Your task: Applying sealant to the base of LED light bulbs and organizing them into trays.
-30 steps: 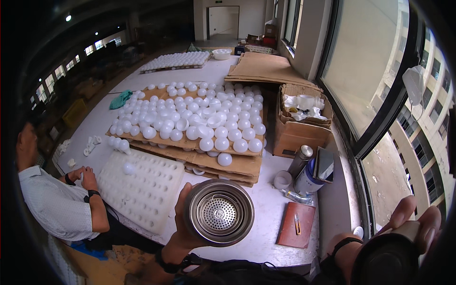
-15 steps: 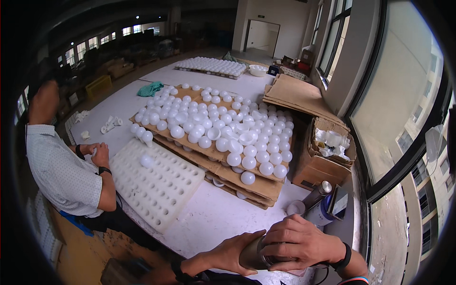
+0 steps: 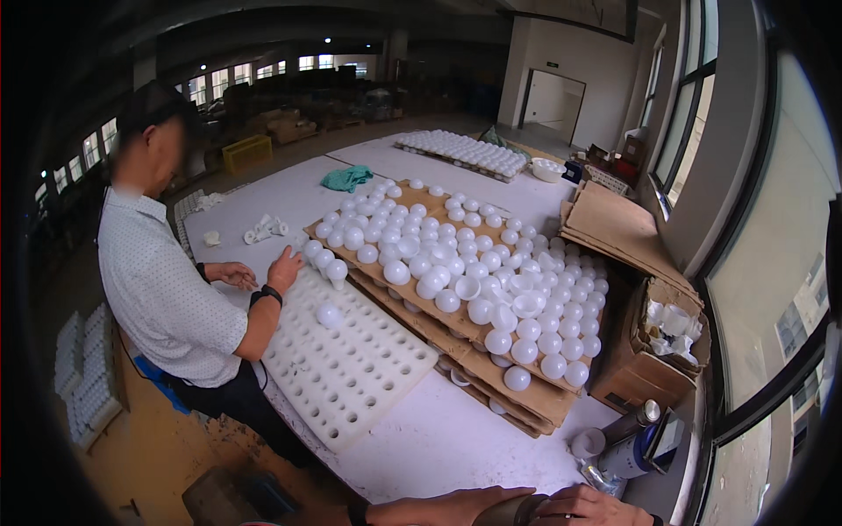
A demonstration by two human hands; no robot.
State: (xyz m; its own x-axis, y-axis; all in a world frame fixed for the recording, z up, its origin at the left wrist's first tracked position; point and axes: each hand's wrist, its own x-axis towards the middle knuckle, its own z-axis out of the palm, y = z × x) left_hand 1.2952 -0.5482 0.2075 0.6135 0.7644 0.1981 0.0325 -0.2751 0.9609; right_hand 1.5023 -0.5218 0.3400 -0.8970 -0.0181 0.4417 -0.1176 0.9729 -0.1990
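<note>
At the lower edge, my left hand (image 3: 465, 506) is wrapped around one side of a dark metallic cylinder (image 3: 510, 510), which looks like a drinking flask. My right hand (image 3: 586, 506) closes over its other end. The frame's edge cuts off much of the cylinder and both hands' lower parts. Beyond my right hand, on the table (image 3: 408, 460), are a small clear plastic bag (image 3: 598, 478), a pale cup (image 3: 588, 443), a steel flask (image 3: 633, 422) lying tilted and a blue-and-white container (image 3: 624, 458).
White domes (image 3: 474, 289) cover stacked cardboard sheets (image 3: 526, 412). A co-worker (image 3: 171, 280) stands at the left, hands above a white perforated foam board (image 3: 360, 373). An open carton (image 3: 645, 368) of white pieces stands right, near the window (image 3: 772, 237). A green cloth (image 3: 346, 179) lies farther back.
The view has swung left and up, so the scene sits further right and my hands with the cylinder lie lower. The co-worker's hands have moved apart, one reaching towards the domes.
</note>
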